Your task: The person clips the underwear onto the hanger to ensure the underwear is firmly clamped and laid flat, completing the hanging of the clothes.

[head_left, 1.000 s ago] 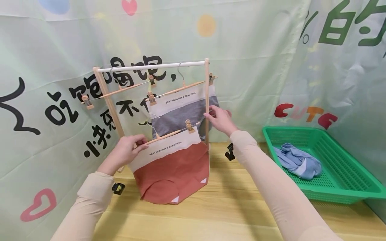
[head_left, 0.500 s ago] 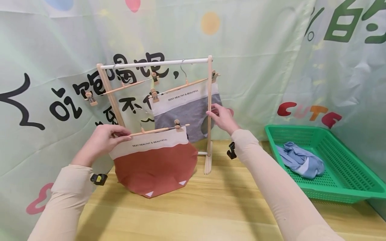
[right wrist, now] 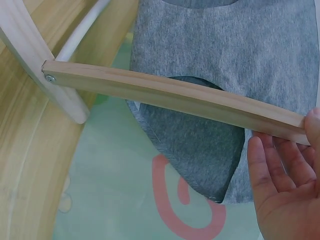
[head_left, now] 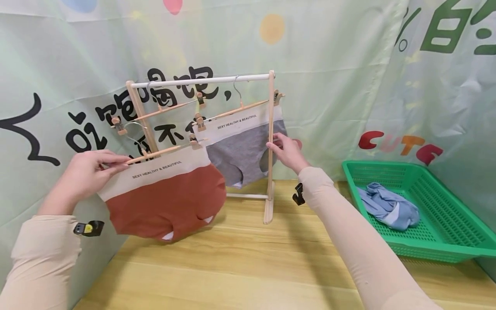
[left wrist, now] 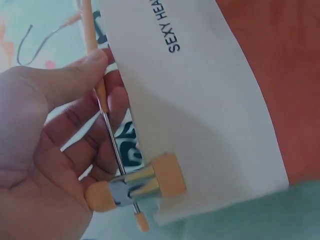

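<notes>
My left hand [head_left: 94,172] pinches the wooden bar of a clip hanger [head_left: 164,150] between thumb and fingers. Rust-red briefs [head_left: 166,202] with a white printed waistband hang from it, tilted, in front of the rack's left part. In the left wrist view, a wooden clip [left wrist: 170,175] grips one waistband corner below the fingers. At the rack's right side, my right hand [head_left: 289,154] holds the upright wooden post [head_left: 270,168], thumb on one side and fingers behind. Grey briefs [head_left: 238,148] on another hanger hang beside that post from the white rail [head_left: 201,81].
An unloaded clip hanger [head_left: 159,111] hangs at the rail's left, behind the held hanger's hook. On the right of the wooden table [head_left: 232,271] stands a green basket [head_left: 438,247] with blue crumpled fabric [head_left: 389,206]. A printed curtain [head_left: 329,86] surrounds the rack.
My left hand has carried the hanger with the red briefs leftward and up, bringing its hook near the rack's left post. The right hand has stayed on its post.
</notes>
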`<state>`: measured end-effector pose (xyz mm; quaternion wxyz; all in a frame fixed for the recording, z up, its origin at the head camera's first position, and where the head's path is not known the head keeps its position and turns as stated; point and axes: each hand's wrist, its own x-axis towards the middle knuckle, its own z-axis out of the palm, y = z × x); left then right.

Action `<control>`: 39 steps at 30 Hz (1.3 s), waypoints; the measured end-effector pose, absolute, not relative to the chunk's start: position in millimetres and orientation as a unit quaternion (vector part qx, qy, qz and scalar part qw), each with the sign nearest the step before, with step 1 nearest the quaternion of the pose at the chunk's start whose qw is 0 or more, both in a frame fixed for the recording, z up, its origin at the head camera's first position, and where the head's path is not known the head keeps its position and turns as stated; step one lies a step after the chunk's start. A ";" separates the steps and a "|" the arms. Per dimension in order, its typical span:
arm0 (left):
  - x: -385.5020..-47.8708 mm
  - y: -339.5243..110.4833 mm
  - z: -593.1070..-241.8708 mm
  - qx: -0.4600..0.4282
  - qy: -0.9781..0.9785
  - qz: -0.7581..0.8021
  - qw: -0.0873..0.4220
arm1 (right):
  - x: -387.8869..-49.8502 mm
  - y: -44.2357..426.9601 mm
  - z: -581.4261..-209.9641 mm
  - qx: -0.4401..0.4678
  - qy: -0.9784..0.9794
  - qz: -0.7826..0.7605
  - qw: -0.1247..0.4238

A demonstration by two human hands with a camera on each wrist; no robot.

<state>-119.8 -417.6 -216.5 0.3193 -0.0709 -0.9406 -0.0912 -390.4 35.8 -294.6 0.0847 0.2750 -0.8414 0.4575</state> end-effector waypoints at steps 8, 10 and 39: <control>-104.6 -432.6 -191.1 -0.006 -0.948 -0.027 0.316 | -390.0 36.8 -294.2 0.270 -0.845 0.454 0.083; -102.3 -434.8 -186.2 0.002 -0.950 -0.010 0.312 | -390.0 36.5 -294.0 0.270 -0.845 0.453 0.085; -213.8 -345.2 -143.0 0.061 -0.940 -0.084 0.324 | -390.6 35.1 -298.6 0.278 -0.845 0.439 0.122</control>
